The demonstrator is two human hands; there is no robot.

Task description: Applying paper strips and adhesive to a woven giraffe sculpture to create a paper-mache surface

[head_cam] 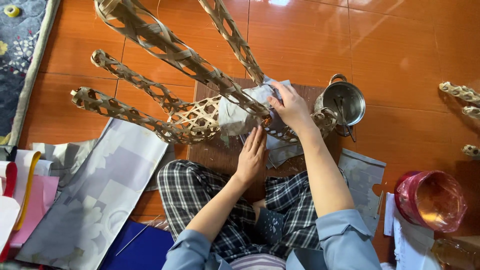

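Observation:
A woven bamboo frame (190, 120) with several long lattice legs lies on the orange tiled floor in front of me. Grey paper (235, 112) is partly wrapped around its body. My right hand (292, 107) presses the paper onto the frame from above, fingers spread. My left hand (252, 155) lies flat against the underside of the paper and frame, fingers straight. My legs in checked trousers (200, 195) are crossed below the frame. A dark wooden board (215, 155) lies under the work.
A small metal pot (345, 100) with a tool inside stands at right. A red plastic tub (432, 200) sits at lower right. Large grey printed paper sheets (100, 195) lie at left, with pink and white papers (30, 200). More woven pieces (460, 92) are at far right.

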